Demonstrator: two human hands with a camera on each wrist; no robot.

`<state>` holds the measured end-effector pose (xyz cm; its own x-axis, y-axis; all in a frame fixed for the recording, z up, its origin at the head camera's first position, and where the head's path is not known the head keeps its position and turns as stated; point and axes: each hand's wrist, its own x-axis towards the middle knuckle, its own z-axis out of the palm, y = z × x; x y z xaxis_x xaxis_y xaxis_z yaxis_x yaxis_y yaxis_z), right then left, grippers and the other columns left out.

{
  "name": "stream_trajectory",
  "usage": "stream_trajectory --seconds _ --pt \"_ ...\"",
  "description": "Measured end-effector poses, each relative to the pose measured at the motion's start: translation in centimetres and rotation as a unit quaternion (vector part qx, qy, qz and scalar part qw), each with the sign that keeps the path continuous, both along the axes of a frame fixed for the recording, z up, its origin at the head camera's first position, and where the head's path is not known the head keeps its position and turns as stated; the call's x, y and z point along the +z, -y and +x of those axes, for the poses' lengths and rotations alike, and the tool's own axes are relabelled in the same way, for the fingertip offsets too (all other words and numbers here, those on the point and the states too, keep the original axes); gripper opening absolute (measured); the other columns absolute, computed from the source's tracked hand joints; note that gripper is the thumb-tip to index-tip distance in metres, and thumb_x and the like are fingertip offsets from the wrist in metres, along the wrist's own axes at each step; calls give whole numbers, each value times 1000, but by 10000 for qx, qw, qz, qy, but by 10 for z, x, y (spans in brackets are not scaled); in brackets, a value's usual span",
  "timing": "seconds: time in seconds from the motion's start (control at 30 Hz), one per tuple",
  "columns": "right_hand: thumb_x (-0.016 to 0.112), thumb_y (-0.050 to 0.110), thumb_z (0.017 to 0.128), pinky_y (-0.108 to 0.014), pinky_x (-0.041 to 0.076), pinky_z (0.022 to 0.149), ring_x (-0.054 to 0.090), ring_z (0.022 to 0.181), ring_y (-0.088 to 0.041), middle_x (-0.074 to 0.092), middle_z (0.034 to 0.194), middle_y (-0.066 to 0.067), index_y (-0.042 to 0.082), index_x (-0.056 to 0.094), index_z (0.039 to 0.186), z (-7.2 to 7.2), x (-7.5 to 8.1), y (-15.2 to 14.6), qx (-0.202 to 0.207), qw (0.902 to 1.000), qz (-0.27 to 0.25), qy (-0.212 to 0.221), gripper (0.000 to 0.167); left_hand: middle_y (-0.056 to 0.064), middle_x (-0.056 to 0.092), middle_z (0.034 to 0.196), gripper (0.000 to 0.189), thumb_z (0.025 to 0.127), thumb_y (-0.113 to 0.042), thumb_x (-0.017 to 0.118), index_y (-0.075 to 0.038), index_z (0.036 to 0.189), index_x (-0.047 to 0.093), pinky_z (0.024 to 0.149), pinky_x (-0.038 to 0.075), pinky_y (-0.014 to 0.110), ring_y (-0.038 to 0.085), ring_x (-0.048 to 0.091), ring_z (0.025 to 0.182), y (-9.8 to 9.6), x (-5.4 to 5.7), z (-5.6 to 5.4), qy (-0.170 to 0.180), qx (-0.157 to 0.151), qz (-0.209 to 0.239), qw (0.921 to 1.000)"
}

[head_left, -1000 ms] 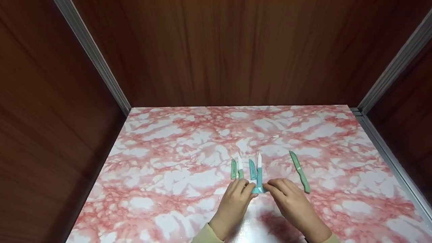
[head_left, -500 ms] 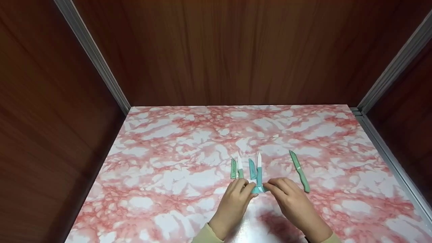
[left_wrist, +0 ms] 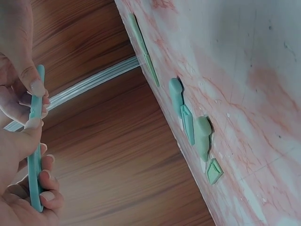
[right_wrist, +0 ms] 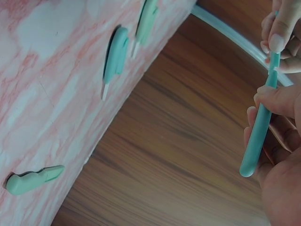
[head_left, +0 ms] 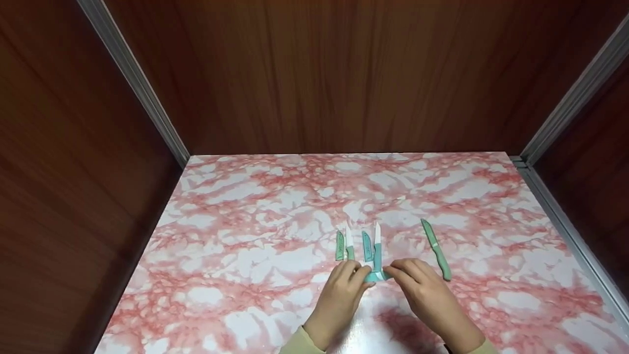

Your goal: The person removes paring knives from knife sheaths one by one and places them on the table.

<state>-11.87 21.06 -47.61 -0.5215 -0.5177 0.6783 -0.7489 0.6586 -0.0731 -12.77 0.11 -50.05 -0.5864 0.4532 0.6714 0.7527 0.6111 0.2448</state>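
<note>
Both hands hold a teal knife (head_left: 372, 277) level, low over the near part of the table, its blade end inside a teal sheath. My left hand (head_left: 339, 291) grips the left end; my right hand (head_left: 423, 290) pinches the other. The right wrist view shows the rounded handle (right_wrist: 256, 141) in the right hand, with a narrow step between the two parts. Just beyond the hands lies another teal knife (head_left: 377, 255), white blade bare and pointing away, beside its teal sheath (head_left: 367, 247). Left of these are a green knife (head_left: 350, 241), handle partly hidden by the left hand, and a green sheath (head_left: 340, 246).
A sheathed green knife (head_left: 437, 253) lies slanted right of the right hand. Everything rests on a red-and-white marbled table (head_left: 236, 221). Dark wood panels (head_left: 314, 78) with metal corner strips (head_left: 142, 88) enclose the back and sides.
</note>
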Motion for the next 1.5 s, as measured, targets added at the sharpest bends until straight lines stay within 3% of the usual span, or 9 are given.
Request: stream_trajectory --seconds 0.3,1.5 --pt "28 23 107 -26 47 84 57 96 -17 61 106 -1 6 69 109 0 2 0 12 10000 34 -46 45 0 51 97 25 89 -17 66 -4 110 63 82 44 16 10 51 85 1 -2 1 72 -45 36 10000" --pt "25 24 107 -22 45 86 57 95 -16 60 106 -1 6 69 108 1 5 -1 -16 10000 93 -34 48 -1 50 100 25 96 -24 57 -6 112 62 83 41 13 8 50 87 4 -1 1 257 -107 72 9996"
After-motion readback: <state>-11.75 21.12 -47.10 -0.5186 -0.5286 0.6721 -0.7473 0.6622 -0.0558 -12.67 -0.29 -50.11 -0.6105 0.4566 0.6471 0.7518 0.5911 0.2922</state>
